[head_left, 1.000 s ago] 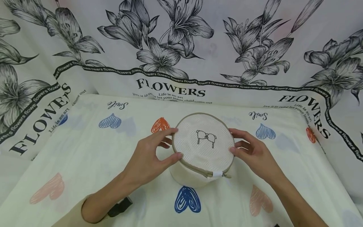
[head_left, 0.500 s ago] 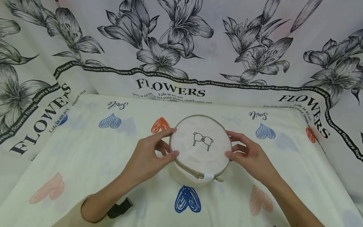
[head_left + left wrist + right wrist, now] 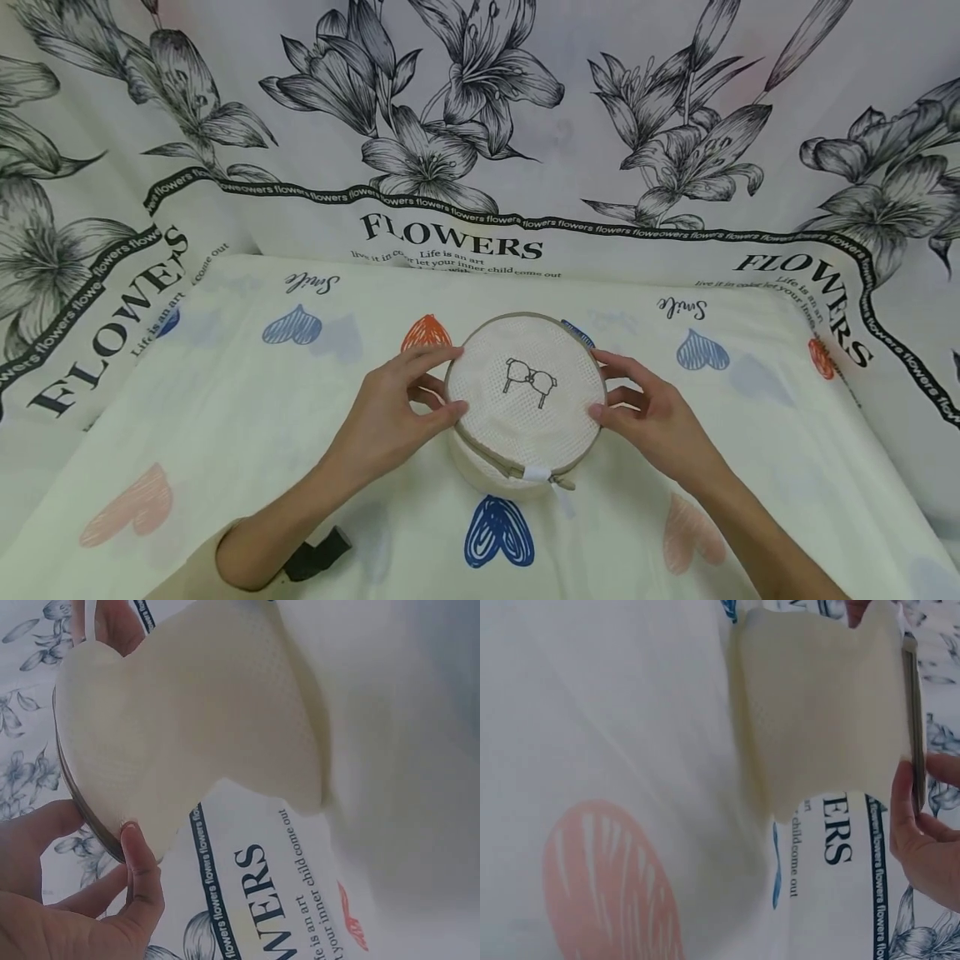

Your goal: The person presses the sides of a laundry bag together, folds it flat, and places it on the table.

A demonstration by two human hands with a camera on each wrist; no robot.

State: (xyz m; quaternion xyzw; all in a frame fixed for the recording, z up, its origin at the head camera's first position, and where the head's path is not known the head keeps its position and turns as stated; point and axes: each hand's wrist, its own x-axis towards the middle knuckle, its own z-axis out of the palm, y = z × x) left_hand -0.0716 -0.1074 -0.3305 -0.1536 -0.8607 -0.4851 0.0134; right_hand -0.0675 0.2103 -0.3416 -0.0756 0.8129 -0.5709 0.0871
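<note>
A round cream mesh laundry bag point(image 3: 532, 425) stands on the heart-print cloth, its lid up and two sheep drawn on it. A khaki zipper runs round the lid's rim, with the zipper pull point(image 3: 562, 482) at the front right. My left hand point(image 3: 397, 408) pinches the rim on the left between thumb and fingers. On the opposite side my right hand point(image 3: 660, 412) pinches the rim the same way. In the left wrist view the bag's soft side wall point(image 3: 202, 705) sags inward below the rim. The right wrist view shows the side wall point(image 3: 825, 712) reaching down to the cloth.
The bag's base rests on a white cloth point(image 3: 225, 400) printed with red, blue and pink hearts. Behind and at both sides rises a white curtain point(image 3: 570, 183) with black flowers and lettering. A black strap point(image 3: 318, 554) sits by the left forearm.
The bag's top has shifted left and slightly toward me, turning a little, with both hands still on its rim. More of a blue heart shows behind it.
</note>
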